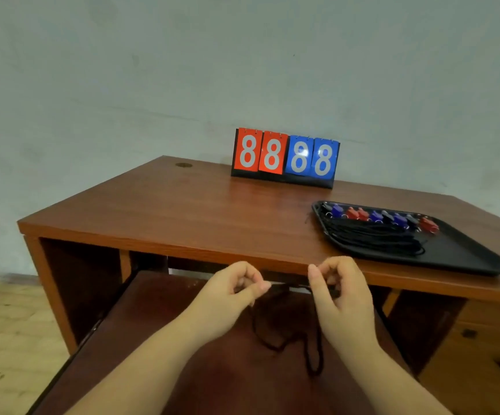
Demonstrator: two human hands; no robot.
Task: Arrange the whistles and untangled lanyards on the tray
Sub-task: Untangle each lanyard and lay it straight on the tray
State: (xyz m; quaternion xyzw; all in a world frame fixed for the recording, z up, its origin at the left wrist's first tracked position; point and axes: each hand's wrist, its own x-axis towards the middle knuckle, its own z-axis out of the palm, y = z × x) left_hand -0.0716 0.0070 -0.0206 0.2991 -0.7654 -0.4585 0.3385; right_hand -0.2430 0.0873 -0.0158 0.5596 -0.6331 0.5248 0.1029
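Note:
A black lanyard cord [284, 339] hangs in loops below my two hands, over the pulled-out keyboard shelf. My left hand [236, 290] pinches the cord between thumb and finger. My right hand [337, 287] grips another part of the same cord, fingers curled; what else it holds is hidden. On the desk to the right sits a black tray [467, 256]. Along its far side lies a row of several red and blue whistles [383, 218], and their black lanyards [374, 238] lie bundled in front of them.
A flip scoreboard [284, 158] showing 8s, red and blue, stands at the back of the wooden desk [182, 211] against the wall. The brown keyboard shelf [167, 339] juts out under the desk front. Drawers [482, 339] are at lower right.

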